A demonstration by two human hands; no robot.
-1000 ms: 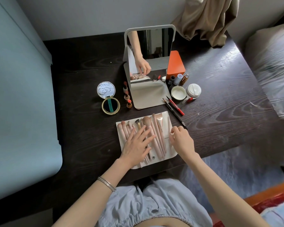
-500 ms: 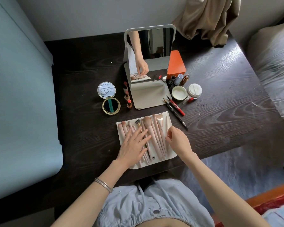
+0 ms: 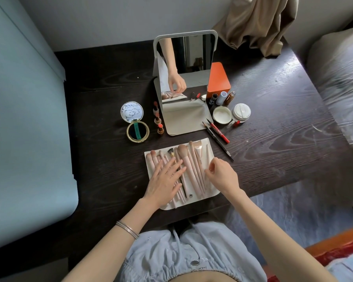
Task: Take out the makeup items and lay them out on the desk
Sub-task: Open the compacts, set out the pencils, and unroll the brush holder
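Note:
A white brush roll (image 3: 209, 195) lies open at the desk's near edge, holding several pink makeup brushes (image 3: 192, 165). My left hand (image 3: 165, 180) rests flat on the left brushes, fingers spread. My right hand (image 3: 222, 176) is at the roll's right side, fingers curled, their tips at the rightmost brush handles; a grip cannot be made out. Laid out beyond are an open gold compact (image 3: 137, 132), lipsticks (image 3: 157, 119), a red pencil (image 3: 219, 133), a black pencil (image 3: 218, 141), a cream jar (image 3: 222, 115) with its lid (image 3: 240, 111), and small bottles (image 3: 222, 97).
A standing mirror (image 3: 184, 58) on a beige base (image 3: 184, 121) faces me mid-desk, with an orange box (image 3: 218, 78) beside it. The dark wood desk (image 3: 273, 119) has a blue surface (image 3: 18, 119) on its left, a bed (image 3: 344, 88) on its right and a curtain (image 3: 257, 23) behind.
My right hand has moved left from the roll's right edge onto the brushes. My left hand has stayed flat on the left brushes.

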